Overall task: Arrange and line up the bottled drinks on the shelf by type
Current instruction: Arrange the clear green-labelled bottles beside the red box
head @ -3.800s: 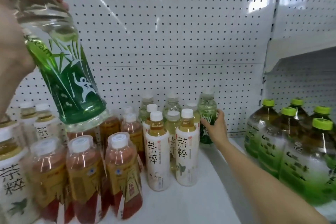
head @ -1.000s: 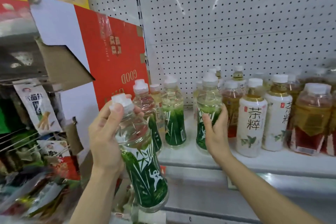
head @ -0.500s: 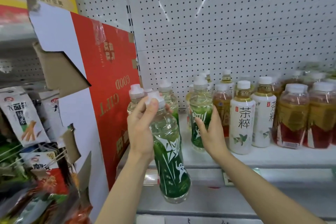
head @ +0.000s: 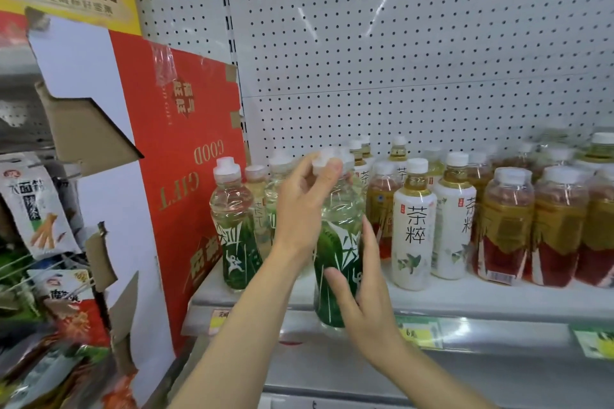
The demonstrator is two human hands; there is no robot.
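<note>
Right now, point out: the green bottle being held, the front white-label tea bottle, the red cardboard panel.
green bottle (head: 337, 262), head view, on its green label.
white-label tea bottle (head: 413, 236), head view, on the label characters.
red cardboard panel (head: 186, 129), head view, on its red face.

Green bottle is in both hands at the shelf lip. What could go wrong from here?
1. The held green bottle has its base below the shelf edge; pushed forward without lifting, it may catch the lip.
2. The left hand has its grip high near the cap and the right hand touches low, so the bottle could tip.
3. The gap between the standing green bottle and the white-label tea bottle looks tight; a neighbour could topple.
</note>
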